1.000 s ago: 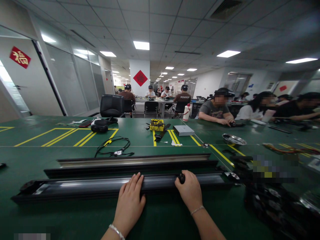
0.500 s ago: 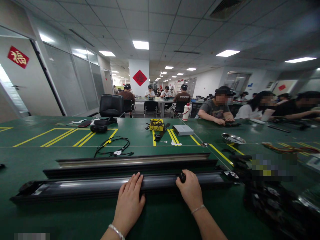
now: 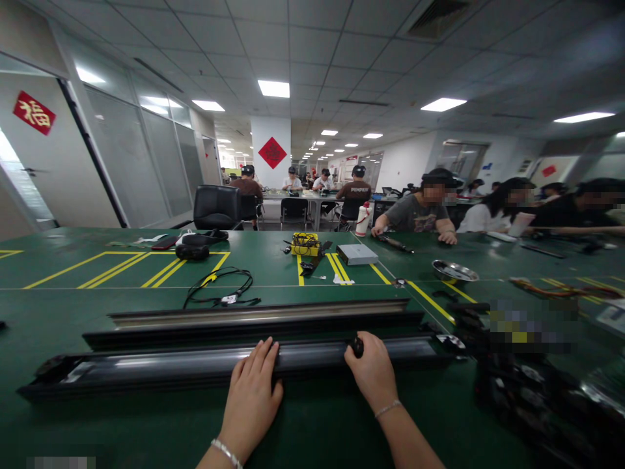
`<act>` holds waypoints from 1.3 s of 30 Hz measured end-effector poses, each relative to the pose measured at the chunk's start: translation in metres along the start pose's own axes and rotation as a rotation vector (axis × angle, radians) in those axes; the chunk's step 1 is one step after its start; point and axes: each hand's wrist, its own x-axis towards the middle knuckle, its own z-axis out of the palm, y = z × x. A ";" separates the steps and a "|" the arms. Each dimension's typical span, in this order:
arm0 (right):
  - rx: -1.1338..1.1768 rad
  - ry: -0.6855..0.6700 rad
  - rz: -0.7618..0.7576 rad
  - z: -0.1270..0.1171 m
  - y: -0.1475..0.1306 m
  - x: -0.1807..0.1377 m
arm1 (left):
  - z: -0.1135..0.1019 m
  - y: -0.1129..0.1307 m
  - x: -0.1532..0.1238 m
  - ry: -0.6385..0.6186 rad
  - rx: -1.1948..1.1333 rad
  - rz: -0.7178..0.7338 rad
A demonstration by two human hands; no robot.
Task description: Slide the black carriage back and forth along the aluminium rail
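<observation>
A long black trough-shaped part [image 3: 161, 368] with a shiny dark inner surface lies crosswise in front of me. My left hand [image 3: 256, 387] rests flat on its middle, fingers stretched out and holding nothing. Farther right, my right hand [image 3: 374, 371] is closed around a small black knob-like piece [image 3: 358, 347], pressed against the part's upper side. My fingers hide much of that piece, so I cannot tell whether it is fixed to the part. Just behind lies a second long black channel [image 3: 263, 319] with a pale inner strip.
Beyond the channels are a coiled black cable [image 3: 219, 286], a yellow box [image 3: 305, 244] with wires and a grey metal box [image 3: 357, 254]. A steel bowl [image 3: 455, 270] stands at right, near a dark heap of parts [image 3: 532, 397]. Across the table sits a co-worker [image 3: 420, 205].
My hands hold nearly the same positions. The co-worker across the table has moved their hands apart, and one is now at a long dark object pointing towards the table's middle.
</observation>
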 end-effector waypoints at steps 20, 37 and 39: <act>-0.042 0.005 0.007 -0.001 0.003 0.002 | 0.002 -0.001 0.000 0.006 0.000 -0.001; -0.063 -0.003 0.007 -0.004 0.010 0.003 | 0.003 -0.002 0.000 0.024 -0.002 0.004; -0.078 -0.020 0.007 -0.006 0.010 0.003 | 0.002 -0.001 0.000 0.018 -0.005 0.000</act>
